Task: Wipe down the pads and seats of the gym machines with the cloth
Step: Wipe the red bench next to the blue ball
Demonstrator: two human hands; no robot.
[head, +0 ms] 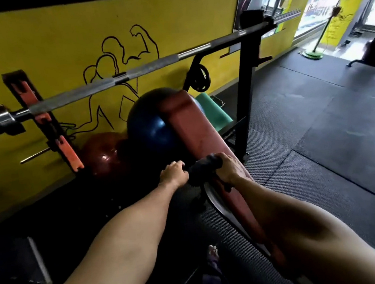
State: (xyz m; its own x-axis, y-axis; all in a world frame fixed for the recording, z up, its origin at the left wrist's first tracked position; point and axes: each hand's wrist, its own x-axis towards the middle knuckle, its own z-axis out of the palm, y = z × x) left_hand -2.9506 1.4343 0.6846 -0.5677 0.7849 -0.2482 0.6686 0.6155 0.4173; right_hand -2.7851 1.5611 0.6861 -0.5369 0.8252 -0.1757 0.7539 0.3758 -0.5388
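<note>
Both left hand (173, 173) and right hand (228, 168) grip the cloth (204, 166) atop the pad (194, 127).

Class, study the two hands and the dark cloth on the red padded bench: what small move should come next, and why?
Probably slide the dark bunched cloth forward along the red padded bench, toward its far end. The left hand and right hand both grip the cloth on the pad, and the stretch of pad ahead of them lies open to a stroke.
</note>
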